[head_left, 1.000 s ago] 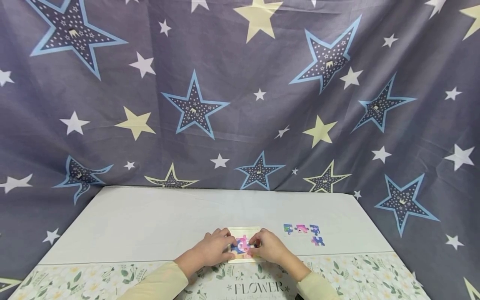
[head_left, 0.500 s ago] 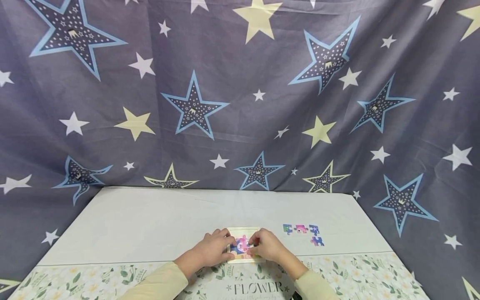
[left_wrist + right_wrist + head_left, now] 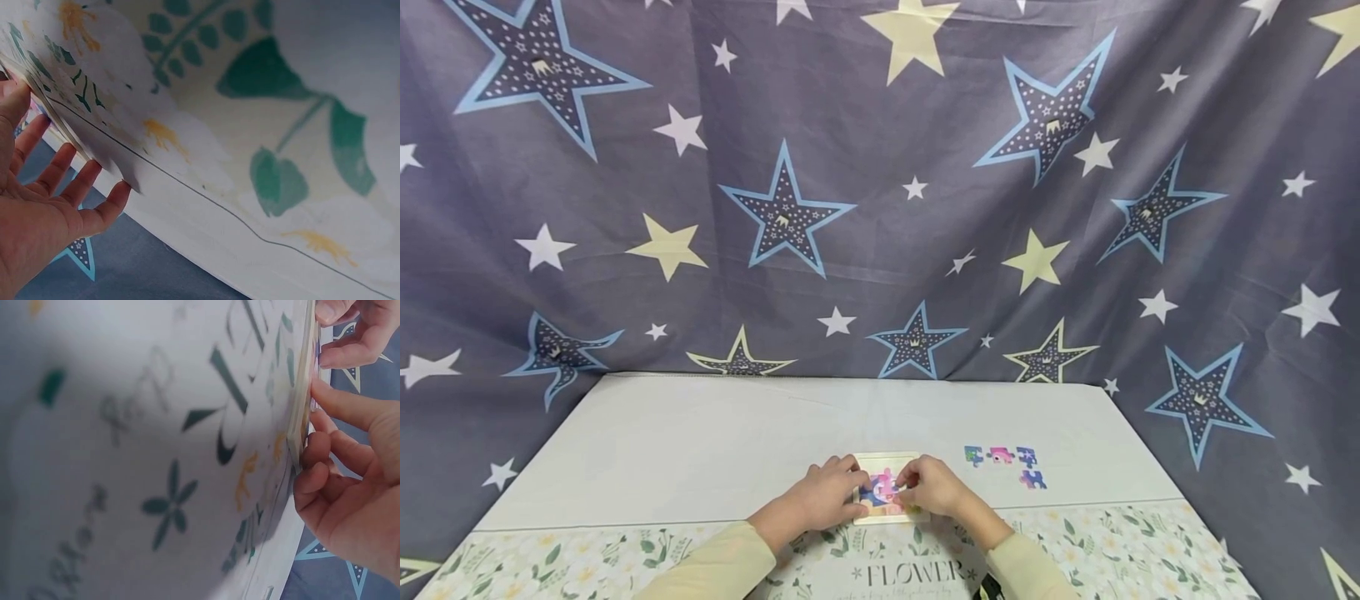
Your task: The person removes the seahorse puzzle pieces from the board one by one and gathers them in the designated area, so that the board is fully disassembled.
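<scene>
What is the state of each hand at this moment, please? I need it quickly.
Left hand: open, fingers resting at the left edge of the frame.
Right hand: at the puzzle; whether it pinches a piece cannot be told.

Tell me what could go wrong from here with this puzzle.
The right hand works close beside the assembled pieces, so its fingers might nudge them out of line. The left hand touches the left side of the frame; if that contact slackens, the frame could slide. Four loose pieces lie just right of the right hand, so a sideways move may scatter them.
</scene>
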`<state>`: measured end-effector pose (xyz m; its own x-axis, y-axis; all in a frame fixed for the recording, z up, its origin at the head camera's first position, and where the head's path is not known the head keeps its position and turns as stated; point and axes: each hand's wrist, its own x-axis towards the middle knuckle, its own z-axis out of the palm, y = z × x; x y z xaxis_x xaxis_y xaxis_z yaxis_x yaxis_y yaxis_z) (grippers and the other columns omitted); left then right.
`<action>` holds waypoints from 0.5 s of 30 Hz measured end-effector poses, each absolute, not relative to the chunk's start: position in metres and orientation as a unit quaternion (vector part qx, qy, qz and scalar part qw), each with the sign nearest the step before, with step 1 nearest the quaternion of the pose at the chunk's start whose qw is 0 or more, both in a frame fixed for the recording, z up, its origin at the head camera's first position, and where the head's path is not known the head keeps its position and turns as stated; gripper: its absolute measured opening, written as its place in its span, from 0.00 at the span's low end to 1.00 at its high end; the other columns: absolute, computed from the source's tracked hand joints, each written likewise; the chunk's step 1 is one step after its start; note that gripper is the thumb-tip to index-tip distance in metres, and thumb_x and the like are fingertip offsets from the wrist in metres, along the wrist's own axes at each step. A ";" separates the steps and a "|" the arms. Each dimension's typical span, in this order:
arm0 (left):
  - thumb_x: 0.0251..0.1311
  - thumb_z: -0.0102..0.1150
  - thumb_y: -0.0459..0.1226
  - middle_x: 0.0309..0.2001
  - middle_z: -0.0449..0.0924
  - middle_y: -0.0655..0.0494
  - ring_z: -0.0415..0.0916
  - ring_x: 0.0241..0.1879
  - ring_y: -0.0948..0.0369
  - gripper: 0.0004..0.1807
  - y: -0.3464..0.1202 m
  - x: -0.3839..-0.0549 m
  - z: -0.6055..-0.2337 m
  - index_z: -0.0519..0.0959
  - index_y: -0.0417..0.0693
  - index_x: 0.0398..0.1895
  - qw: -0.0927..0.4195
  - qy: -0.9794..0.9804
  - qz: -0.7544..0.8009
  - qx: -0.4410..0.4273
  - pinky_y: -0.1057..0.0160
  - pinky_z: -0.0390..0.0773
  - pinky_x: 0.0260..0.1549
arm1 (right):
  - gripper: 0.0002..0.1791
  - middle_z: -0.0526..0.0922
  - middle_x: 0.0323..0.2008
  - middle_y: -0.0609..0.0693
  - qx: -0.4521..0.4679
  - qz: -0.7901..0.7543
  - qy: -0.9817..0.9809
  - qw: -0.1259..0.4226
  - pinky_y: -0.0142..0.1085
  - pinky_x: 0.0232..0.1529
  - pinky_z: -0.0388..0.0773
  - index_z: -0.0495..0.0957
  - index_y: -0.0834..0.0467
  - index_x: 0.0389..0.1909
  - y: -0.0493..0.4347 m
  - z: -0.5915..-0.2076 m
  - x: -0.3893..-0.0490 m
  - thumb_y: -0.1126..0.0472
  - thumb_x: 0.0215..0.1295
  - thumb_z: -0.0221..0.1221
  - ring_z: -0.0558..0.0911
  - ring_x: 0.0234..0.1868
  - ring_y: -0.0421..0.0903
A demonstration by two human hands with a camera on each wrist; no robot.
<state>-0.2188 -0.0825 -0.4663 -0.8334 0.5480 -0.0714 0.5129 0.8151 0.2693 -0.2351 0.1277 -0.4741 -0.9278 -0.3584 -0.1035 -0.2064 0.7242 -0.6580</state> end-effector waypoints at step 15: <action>0.56 0.57 0.54 0.45 0.70 0.60 0.67 0.44 0.61 0.19 -0.082 -0.218 -0.463 0.77 0.59 0.48 0.072 0.951 0.120 0.276 0.47 0.73 0.43 | 0.05 0.75 0.24 0.47 -0.136 -0.363 0.916 0.105 0.29 0.25 0.70 0.78 0.59 0.26 0.124 -0.471 -0.234 0.64 0.55 0.65 0.72 0.26 0.40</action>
